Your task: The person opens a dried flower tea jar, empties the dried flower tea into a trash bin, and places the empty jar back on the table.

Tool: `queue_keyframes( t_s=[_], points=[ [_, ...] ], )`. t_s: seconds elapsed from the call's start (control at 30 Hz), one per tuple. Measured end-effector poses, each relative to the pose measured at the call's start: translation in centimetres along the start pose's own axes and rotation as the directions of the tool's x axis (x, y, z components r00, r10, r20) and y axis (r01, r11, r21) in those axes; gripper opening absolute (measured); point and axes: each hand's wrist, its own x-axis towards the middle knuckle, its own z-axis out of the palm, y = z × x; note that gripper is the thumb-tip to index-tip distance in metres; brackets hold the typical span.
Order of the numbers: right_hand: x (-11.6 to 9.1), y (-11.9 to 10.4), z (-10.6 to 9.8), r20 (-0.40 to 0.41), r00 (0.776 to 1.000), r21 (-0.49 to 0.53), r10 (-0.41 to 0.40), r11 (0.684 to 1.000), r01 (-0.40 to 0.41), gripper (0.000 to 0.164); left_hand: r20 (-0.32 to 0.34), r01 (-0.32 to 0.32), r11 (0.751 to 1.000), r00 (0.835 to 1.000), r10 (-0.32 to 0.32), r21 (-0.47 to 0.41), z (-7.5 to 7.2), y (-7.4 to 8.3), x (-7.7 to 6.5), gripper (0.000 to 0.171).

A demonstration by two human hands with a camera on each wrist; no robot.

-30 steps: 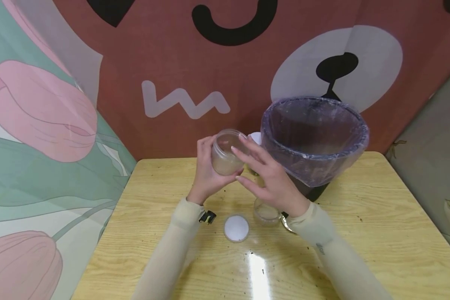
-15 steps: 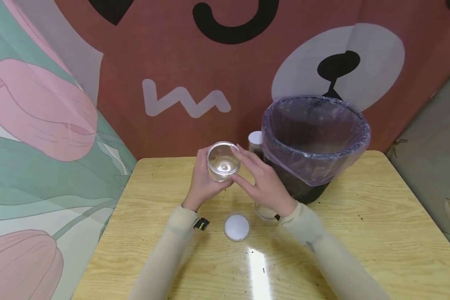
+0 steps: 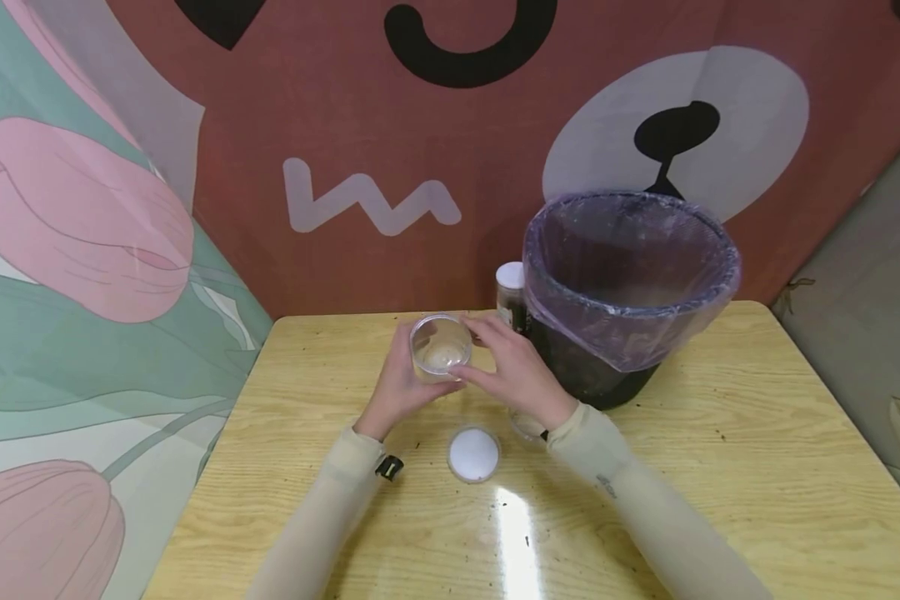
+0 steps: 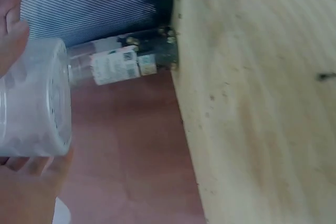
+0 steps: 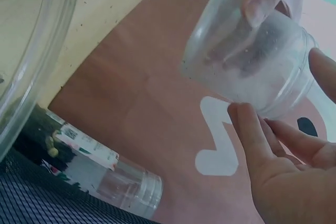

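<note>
Head view: the left hand (image 3: 393,383) is wrapped around the side of a clear jar (image 3: 441,346), and the right hand (image 3: 523,367) grips it near the rim, fingers on the far side and thumb on the near side. The clear jar is raised over the back part of the wooden tabletop (image 3: 682,483), its mouth turned toward the camera. Nearer the person, a white disc (image 3: 473,455) with a translucent edge lies on the tabletop. Just beside it is a clear container (image 3: 523,427), partly hidden by the right wrist. A lidded jar (image 3: 511,292) with a white top stands at the back, next to a dark bin (image 3: 581,371) lined with a purple bag (image 3: 645,337). A red printed backdrop (image 3: 345,100) rises behind.

Left wrist view: the clear jar is at the left edge, held between both hands, its base pointing toward the tabletop. The lidded jar bears a white label (image 4: 115,66) and sits close against the mesh side of the bin.

Right wrist view: the clear jar is tilted, clamped from above by the left hand, with the right hand's fingertips and thumb on it near the threaded rim. A curved clear edge (image 5: 55,40) crosses the left side, close to the camera.
</note>
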Motion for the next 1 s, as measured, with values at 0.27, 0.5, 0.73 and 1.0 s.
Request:
queue_keyframes(
  t_s=[0.27, 0.5, 0.73, 1.0],
  points=[
    [0.0, 0.4, 1.6, 0.1, 0.994, 0.009, 0.039, 0.999, -0.04, 0.067, 0.148, 0.088, 0.996, 0.985, -0.091, 0.024, -0.9, -1.9, -1.7, 0.096],
    [-0.1, 0.5, 3.4, 0.18, 0.982, -0.074, 0.061, 0.996, -0.048, 0.061, 0.165, 0.143, 0.989, 0.975, -0.146, 0.034, -1.5, -2.9, -2.6, 0.099],
    [-0.3, 0.5, 4.3, 0.278, 0.959, -0.129, 0.063, 0.991, -0.028, 0.063, 0.171, 0.16, 0.982, 0.969, -0.176, 0.105, -1.6, -3.8, -3.2, 0.103],
    [-0.6, 0.6, 5.0, 0.381, 0.923, -0.195, 0.055, 0.981, 0.022, 0.071, 0.224, 0.226, 0.958, 0.939, -0.262, 0.174, -1.5, -4.1, -3.7, 0.103]
  ],
)
